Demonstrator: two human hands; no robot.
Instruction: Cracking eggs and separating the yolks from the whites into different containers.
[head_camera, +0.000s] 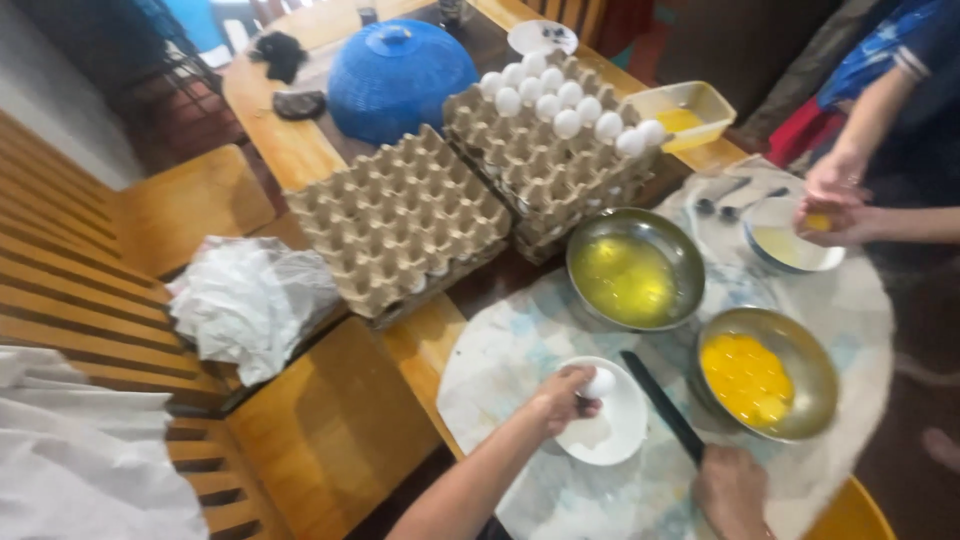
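Left hand (558, 400) low centre, fingers curled around a white egg (600, 383) over a small white bowl (622, 430), right hand (733, 490) at bottom right, fingers closed on a black knife (660, 402), bowl of yolks (765, 372) just beside it

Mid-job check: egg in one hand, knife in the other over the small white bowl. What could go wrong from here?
1. The left hand holds the egg over the white bowl's edge; a hard crack could drop shell in.
2. The knife in the right hand lies close to the yolk bowl and could knock it.

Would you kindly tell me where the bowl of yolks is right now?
The metal bowl of yolks sits at the lower right of the head view, right of the knife, below the bowl of egg whites.
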